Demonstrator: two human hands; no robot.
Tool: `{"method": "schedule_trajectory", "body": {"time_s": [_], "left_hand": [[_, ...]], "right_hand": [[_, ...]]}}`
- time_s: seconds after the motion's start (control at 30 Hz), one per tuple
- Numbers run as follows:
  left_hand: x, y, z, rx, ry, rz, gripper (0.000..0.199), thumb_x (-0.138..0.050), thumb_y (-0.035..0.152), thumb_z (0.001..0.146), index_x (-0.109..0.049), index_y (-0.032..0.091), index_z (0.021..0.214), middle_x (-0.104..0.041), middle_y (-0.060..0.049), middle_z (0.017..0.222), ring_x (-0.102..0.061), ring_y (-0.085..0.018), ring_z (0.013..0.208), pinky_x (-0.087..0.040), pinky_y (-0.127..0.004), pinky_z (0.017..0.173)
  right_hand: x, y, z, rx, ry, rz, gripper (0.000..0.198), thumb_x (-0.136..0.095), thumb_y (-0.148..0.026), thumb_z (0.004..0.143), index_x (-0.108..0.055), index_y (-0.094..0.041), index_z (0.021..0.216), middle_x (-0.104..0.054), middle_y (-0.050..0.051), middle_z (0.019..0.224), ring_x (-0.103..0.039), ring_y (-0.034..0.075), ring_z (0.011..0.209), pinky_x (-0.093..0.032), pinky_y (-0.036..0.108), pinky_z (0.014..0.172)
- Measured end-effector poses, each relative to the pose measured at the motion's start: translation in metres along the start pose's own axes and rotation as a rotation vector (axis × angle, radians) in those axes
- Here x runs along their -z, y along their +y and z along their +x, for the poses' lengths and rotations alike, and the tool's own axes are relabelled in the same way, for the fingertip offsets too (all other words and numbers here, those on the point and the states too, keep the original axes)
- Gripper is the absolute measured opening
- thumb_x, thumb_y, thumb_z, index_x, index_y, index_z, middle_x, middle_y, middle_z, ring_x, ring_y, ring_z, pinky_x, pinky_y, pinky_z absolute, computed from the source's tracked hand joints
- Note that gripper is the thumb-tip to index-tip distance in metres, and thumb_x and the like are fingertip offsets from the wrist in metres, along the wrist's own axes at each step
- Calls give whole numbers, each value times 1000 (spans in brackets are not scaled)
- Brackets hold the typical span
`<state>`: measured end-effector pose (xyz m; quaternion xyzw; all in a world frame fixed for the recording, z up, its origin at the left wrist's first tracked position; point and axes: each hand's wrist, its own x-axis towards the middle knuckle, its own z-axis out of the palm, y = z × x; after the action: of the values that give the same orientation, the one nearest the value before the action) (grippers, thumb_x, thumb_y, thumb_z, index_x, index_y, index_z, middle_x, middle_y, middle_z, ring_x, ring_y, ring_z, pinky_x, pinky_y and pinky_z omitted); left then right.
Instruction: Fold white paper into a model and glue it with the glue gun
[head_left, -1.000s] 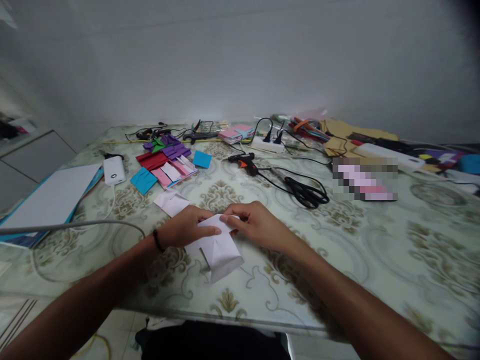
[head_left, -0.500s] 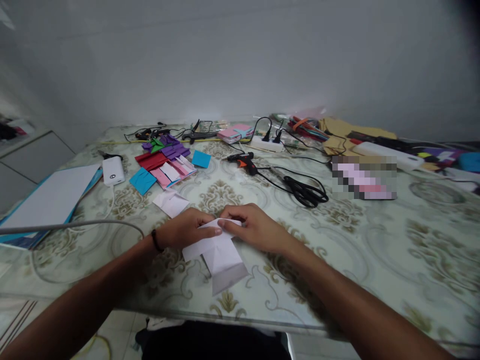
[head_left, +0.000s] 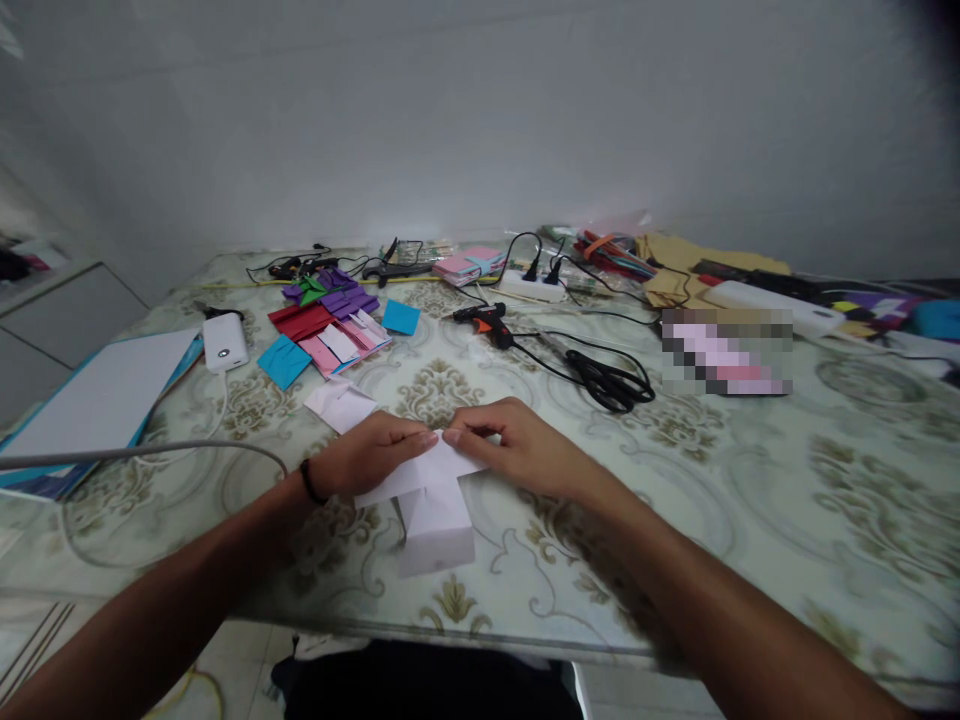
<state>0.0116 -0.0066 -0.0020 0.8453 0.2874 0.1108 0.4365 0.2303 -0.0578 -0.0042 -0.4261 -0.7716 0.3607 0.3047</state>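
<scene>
A sheet of folded white paper (head_left: 436,515) hangs from both my hands over the near middle of the table, creased into a T-like shape. My left hand (head_left: 375,452) pinches its upper edge, thumb on top. Close beside that thumb, my right hand (head_left: 506,447) grips the same edge between thumb and curled fingers. The fingers under the paper are partly hidden. Just behind my left hand lies another folded white paper piece (head_left: 341,403). Farther back are folded pink paper pieces (head_left: 349,345), a red one (head_left: 300,320) and blue squares (head_left: 285,362).
A glue gun (head_left: 487,322) with a coiled black cable (head_left: 611,382) lies behind my right hand. A power strip (head_left: 532,286) stands near the wall. At left are a white power bank (head_left: 225,342) and stacked paper sheets (head_left: 109,395). Brown paper and tools crowd the back right.
The white paper has turned slightly, its lower flap swinging left and up. My thumbs have moved a little apart along the edge, and my right hand sits slightly higher.
</scene>
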Motion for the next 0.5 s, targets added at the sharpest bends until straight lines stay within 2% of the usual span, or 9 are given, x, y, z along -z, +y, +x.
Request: {"method": "schedule_trajectory", "body": {"time_s": [0.1, 0.2, 0.27, 0.4, 0.5], "left_hand": [[3, -1, 1, -21, -12, 28, 44, -38, 47, 99, -33, 19, 65, -32, 4, 63, -32, -10, 61, -28, -24, 56], [9, -4, 1, -9, -9, 41, 44, -37, 47, 99, -35, 18, 66, -35, 4, 64, -35, -11, 62, -30, -24, 57], [11, -7, 1, 5, 5, 54, 44, -37, 48, 99, -37, 18, 67, -37, 4, 65, -37, -11, 63, -31, -24, 58], [8, -10, 2, -6, -8, 80, 44, -37, 46, 100, -39, 18, 67, -38, 4, 64, -37, -11, 62, -31, -24, 58], [1, -10, 3, -33, -28, 96, 42, -38, 44, 100, -41, 17, 67, -38, 5, 63, -38, -11, 61, -31, -24, 58]], "right_hand": [[17, 1, -3, 10, -86, -14, 37, -52, -40, 97, -64, -15, 72, -50, -3, 60, -42, 11, 59, -33, 23, 57], [35, 3, -7, -44, -171, -19, 37, -53, -40, 96, -66, -15, 71, -62, 0, 65, -51, 12, 61, -38, 24, 61], [41, 5, -8, -83, -152, -30, 39, -51, -41, 97, -66, -16, 72, -64, 1, 67, -53, 13, 62, -39, 24, 61], [27, 6, -5, -84, 7, 11, 33, -52, -43, 96, -66, -16, 83, -63, 2, 73, -54, 14, 66, -40, 24, 63], [6, 8, -1, -64, -23, 78, 30, -56, -44, 94, -67, -16, 90, -58, -1, 70, -49, 13, 64, -37, 24, 59]]}}
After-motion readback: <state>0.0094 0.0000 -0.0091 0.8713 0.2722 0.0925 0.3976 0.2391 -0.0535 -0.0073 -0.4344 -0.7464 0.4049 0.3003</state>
